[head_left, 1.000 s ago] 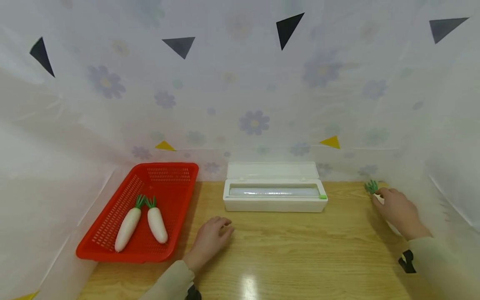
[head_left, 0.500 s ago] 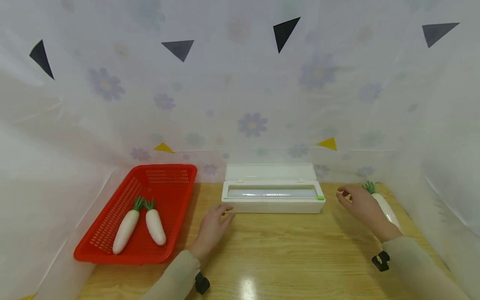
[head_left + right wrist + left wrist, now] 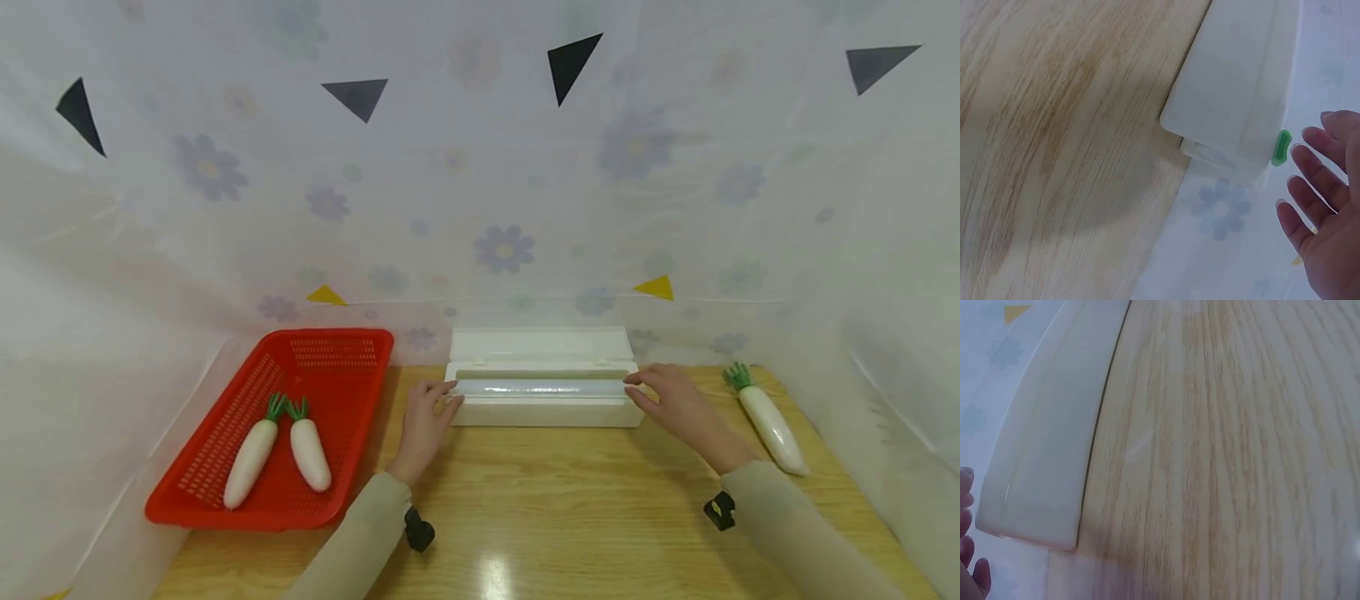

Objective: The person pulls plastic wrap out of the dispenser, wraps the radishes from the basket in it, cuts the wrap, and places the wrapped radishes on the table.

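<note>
A white cling film dispenser box point(image 3: 543, 414) lies on the table with its lid point(image 3: 540, 343) raised at the back. Inside it a roll of clear film point(image 3: 540, 388) shows. My left hand point(image 3: 422, 429) is at the box's left end, fingertips overlapping the rim in the head view. At the right end is my right hand point(image 3: 678, 410), thumb and forefinger spread over the corner. The right wrist view shows its fingers point(image 3: 1313, 175) relaxed, close to the green slider point(image 3: 1282, 148). Only some left fingers point(image 3: 966, 525) show in the left wrist view.
A red plastic basket point(image 3: 367, 400) at left holds two white radishes point(image 3: 251, 462) with green tops. Another white radish point(image 3: 772, 429), with a glossy surface, lies on the table point(image 3: 570, 508) at right. A flower-patterned white sheet point(image 3: 502, 167) hangs behind.
The right hand has let go of the radish at the right and moved left to the box's right end. The left hand has moved up to the box's left end.
</note>
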A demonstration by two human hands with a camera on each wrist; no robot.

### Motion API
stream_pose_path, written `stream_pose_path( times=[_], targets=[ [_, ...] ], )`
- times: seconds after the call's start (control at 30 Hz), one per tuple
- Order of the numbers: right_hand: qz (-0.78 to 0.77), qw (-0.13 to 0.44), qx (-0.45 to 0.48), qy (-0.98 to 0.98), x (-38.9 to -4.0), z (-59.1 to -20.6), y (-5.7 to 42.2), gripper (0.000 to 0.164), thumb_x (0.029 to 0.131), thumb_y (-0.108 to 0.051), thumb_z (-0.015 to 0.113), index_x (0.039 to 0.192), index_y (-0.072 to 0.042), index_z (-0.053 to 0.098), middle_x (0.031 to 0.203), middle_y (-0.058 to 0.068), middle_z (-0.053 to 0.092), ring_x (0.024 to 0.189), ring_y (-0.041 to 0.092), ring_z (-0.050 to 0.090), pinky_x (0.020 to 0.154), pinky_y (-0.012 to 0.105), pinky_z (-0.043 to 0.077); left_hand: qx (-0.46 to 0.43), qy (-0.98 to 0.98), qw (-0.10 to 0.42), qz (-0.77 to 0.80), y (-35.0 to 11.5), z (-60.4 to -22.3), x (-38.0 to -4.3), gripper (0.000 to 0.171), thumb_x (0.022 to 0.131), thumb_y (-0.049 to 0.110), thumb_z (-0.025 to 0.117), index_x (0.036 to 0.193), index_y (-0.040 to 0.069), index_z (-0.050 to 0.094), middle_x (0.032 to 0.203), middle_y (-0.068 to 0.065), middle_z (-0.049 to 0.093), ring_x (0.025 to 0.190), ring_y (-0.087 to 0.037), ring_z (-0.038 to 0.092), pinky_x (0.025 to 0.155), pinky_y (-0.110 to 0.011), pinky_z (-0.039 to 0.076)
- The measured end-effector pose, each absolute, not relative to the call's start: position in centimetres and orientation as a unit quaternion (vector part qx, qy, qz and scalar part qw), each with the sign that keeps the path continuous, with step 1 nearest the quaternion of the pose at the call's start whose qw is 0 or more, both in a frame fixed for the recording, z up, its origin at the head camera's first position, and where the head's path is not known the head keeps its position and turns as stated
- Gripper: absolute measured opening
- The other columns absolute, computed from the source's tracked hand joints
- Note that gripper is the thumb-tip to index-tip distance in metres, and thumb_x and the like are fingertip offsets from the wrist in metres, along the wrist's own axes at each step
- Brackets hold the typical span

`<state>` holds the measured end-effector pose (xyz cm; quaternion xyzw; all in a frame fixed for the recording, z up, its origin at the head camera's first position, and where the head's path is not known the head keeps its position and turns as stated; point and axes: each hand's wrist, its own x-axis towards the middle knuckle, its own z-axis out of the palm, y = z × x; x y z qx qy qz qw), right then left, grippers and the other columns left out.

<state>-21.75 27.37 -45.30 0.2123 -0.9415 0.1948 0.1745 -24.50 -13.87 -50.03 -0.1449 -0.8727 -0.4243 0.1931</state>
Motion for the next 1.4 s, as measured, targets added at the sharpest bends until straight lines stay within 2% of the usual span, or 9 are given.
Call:
stream_pose_path(
  times=[0.13,0.33,0.57,0.77,0.97,1.27,1.4],
  targets=[
    [0.180,0.193,0.239,-0.934,-22.2,-45.8,27.2,0.018,0.094,-0.007,0.076,0.111,-0.002,0.076,0.109,0.017,0.068,0.102,0.039,0.059,0.084,0.057,0.050,-0.139,-0.875,0.185,-0.425,-13.7,-50.0,-24.9,0.028,0.097,0.020,0.075,0.120,0.003,0.077,0.102,-0.011,0.058,0.097,-0.026,0.049,0.080,-0.038,0.045],
    [0.152,0.189,0.255,-0.936,-22.9,-46.9,27.4,0.015,0.094,-0.007,0.075,0.108,-0.004,0.079,0.112,0.018,0.068,0.105,0.041,0.057,0.089,0.059,0.048,-0.137,-0.883,0.179,-0.412,-13.6,-49.9,-25.1,0.025,0.098,0.022,0.074,0.115,0.005,0.079,0.096,-0.007,0.057,0.091,-0.023,0.047,0.075,-0.034,0.042],
    [0.160,0.220,0.266,-0.925,-23.2,-47.7,27.6,0.007,0.092,-0.007,0.077,0.098,-0.005,0.079,0.109,0.019,0.069,0.102,0.041,0.058,0.086,0.058,0.049,-0.135,-0.887,0.180,-0.403,-13.4,-49.9,-25.2,0.017,0.100,0.019,0.073,0.106,0.006,0.080,0.094,-0.005,0.057,0.090,-0.023,0.048,0.073,-0.033,0.042],
    [0.174,0.219,0.260,-0.924,-23.4,-47.7,27.5,0.005,0.090,-0.005,0.078,0.095,-0.005,0.078,0.107,0.017,0.069,0.102,0.040,0.058,0.087,0.057,0.049,-0.131,-0.886,0.181,-0.406,-13.3,-49.9,-25.6,0.015,0.099,0.017,0.074,0.102,0.004,0.080,0.093,-0.007,0.060,0.091,-0.026,0.051,0.075,-0.036,0.044],
    [0.176,0.196,0.247,-0.933,-23.8,-47.2,27.1,0.002,0.093,-0.007,0.077,0.092,-0.005,0.077,0.107,0.016,0.069,0.102,0.039,0.058,0.089,0.057,0.049,-0.113,-0.883,0.184,-0.416,-13.3,-49.8,-26.1,0.013,0.097,0.013,0.074,0.096,0.001,0.079,0.093,-0.011,0.062,0.092,-0.030,0.055,0.080,-0.041,0.046],
    [0.174,0.144,0.223,-0.948,-24.5,-46.4,26.6,0.011,0.101,-0.009,0.068,0.092,-0.009,0.074,0.106,0.015,0.068,0.103,0.039,0.058,0.092,0.058,0.046,-0.118,-0.876,0.176,-0.433,-13.1,-49.4,-26.7,0.014,0.100,0.012,0.069,0.095,0.000,0.076,0.094,-0.012,0.061,0.094,-0.031,0.054,0.082,-0.040,0.045],
    [0.200,0.104,0.212,-0.951,-24.6,-46.1,26.9,0.014,0.102,-0.019,0.068,0.091,-0.013,0.073,0.113,0.016,0.068,0.111,0.043,0.055,0.095,0.062,0.044,-0.125,-0.879,0.163,-0.431,-13.1,-49.2,-27.1,0.016,0.101,0.014,0.069,0.095,0.002,0.076,0.094,-0.011,0.060,0.095,-0.030,0.054,0.081,-0.039,0.044]
  ],
)
